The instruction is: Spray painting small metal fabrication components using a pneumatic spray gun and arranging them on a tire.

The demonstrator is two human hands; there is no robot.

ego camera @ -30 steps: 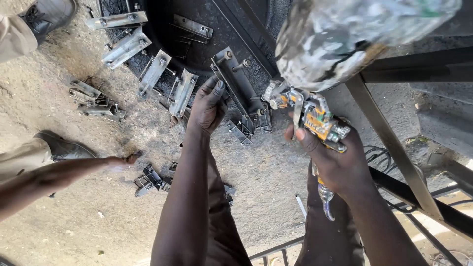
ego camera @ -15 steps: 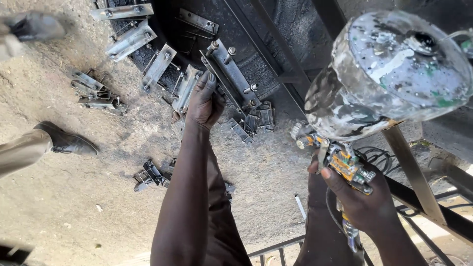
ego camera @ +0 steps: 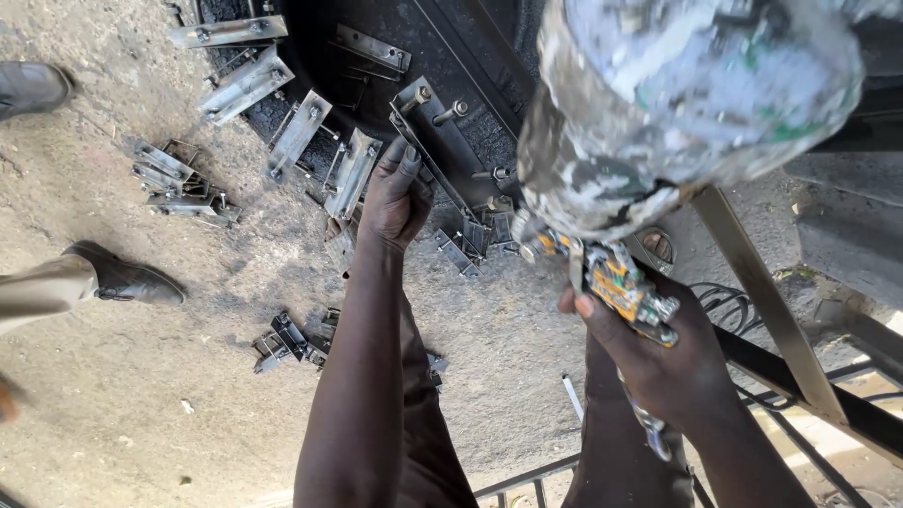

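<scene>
The right hand [ego camera: 658, 362] is clenched around the grip of a paint-spattered spray gun [ego camera: 616, 282], whose big paint-crusted cup [ego camera: 687, 103] looms close to the camera and blocks much of the upper right of the view, hiding part of the black-painted metal frame [ego camera: 470, 56] behind it. The left hand [ego camera: 395, 198] reaches forward to the ground and closes its fingers on the end of a long bolted metal bracket [ego camera: 433, 141] that lies at the frame's edge. Just beside that hand, more flat metal brackets [ego camera: 296, 132] lie fanned out on the dirt ground [ego camera: 141, 404], with a further heap of small ones [ego camera: 183, 179] off to the left and a dark cluster of clamps [ego camera: 292, 341] nearer the person's knee. Another person's dark shoe [ego camera: 127, 280] stands on the dirt at the left, well apart from the hands. A slanted metal bar [ego camera: 771, 310] crosses below the cup on the right.
</scene>
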